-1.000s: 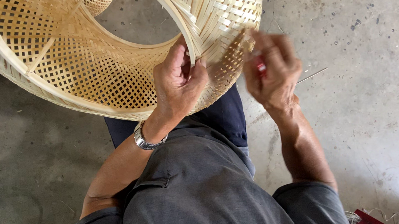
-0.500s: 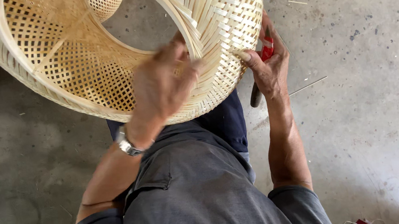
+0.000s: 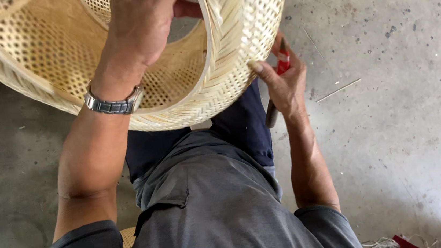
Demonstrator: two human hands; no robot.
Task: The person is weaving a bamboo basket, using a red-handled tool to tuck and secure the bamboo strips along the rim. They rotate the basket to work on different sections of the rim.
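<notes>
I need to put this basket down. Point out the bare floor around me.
Bare concrete floor lies right of the right hand, broken only by thin bamboo slivers. Another bare stretch lies left of the left forearm, under the woven bamboo basket. The lap is crowded; scraps sit bottom right.

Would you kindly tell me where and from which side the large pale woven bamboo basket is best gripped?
Probably at the thick woven rim band of the large pale woven bamboo basket, from above: it lies tilted with its opening towards the person, and the left hand already hooks over that edge, while the right hand steadies the outer wall.
</notes>
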